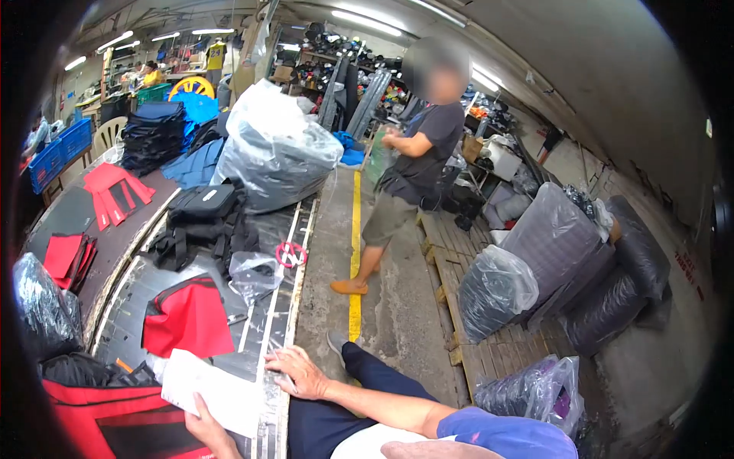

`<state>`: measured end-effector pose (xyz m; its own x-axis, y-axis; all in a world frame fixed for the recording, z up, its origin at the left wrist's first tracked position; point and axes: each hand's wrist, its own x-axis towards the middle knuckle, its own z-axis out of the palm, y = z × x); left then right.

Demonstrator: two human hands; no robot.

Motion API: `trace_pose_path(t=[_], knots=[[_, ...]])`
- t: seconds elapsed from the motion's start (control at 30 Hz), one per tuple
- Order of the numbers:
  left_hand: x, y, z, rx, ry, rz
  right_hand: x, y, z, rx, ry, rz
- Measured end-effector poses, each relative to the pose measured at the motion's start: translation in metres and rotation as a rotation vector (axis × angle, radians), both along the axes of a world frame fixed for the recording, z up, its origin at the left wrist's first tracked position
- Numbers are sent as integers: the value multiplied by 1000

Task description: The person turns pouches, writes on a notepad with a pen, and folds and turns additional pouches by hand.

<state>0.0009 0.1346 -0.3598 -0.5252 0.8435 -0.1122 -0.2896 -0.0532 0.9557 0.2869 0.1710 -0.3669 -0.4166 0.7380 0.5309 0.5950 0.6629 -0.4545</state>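
Note:
My left hand [208, 430] is closed on the edge of white sheets of paper [206, 392], held over the table at the lower left. My right hand [302, 372] lies at the table's edge, fingers bent loosely and slightly apart. Something pale shows beneath its fingers, too small to make out. Just beyond the paper is a red fabric piece [191, 321] with black trim. A larger red and black piece [122, 424] lies left of my left hand, partly cut off by the view's dark border.
Black bags [202, 218] and a big plastic-wrapped bundle [271, 149] sit farther along the table [264, 321]. A person [420, 145] stands in the aisle by a yellow floor line [355, 229]. Wrapped bundles [550, 245] rest on a wooden pallet [489, 359] at right.

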Motion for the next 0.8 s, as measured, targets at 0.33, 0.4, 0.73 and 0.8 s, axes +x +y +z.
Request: trace_pose_path(t=[0.33,0.4,0.73,0.8], knots=[[8,1,-11,-1,-318,-224,-41,50,36,-696,823,19],[6,5,-1,10,-329,-232,-57,53,61,-750,736,55],[-9,30,-10,118,-361,-274,-99,68,69,-805,507,195],[-14,33,-11,141,-368,-253,-104,68,75,-794,498,209]])
